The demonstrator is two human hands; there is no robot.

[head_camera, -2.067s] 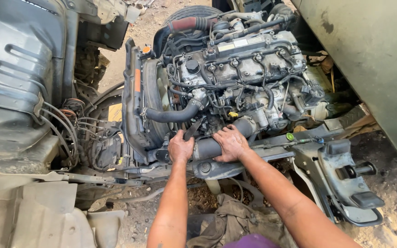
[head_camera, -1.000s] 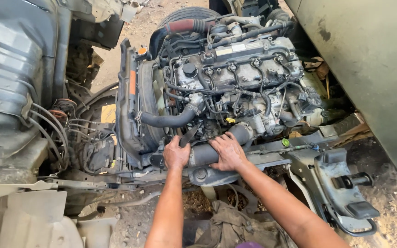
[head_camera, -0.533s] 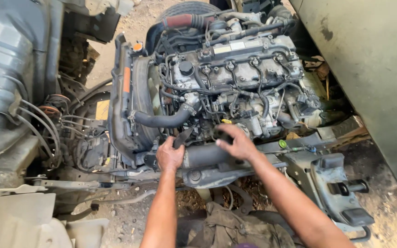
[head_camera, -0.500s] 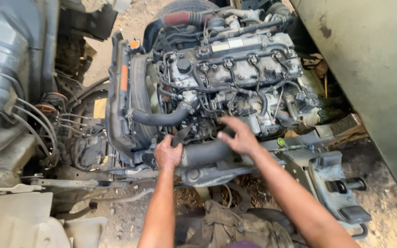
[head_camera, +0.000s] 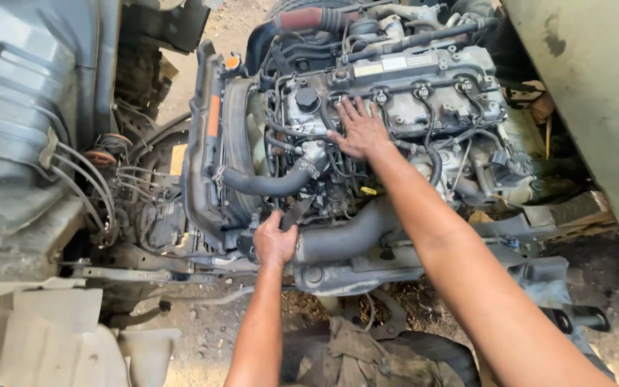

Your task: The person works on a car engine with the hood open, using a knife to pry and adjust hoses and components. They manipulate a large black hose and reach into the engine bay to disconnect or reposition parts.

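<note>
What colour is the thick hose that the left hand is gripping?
Black. The thick hose under the left hand shows best in the head view.

Grey engine (head_camera: 424,107), black hoses

Black thick hose (head_camera: 345,236) near; red hose (head_camera: 308,17) far; orange strip on the radiator (head_camera: 213,115) left; small yellow clip (head_camera: 368,190).

Two pale rectangular labels (head_camera: 394,65) sit side by side along the far edge of the engine's top cover. An orange strip label (head_camera: 213,116) runs upright on the black shroud's left edge. A small yellow tag (head_camera: 369,190), perhaps a clip, hangs mid-engine.
</note>
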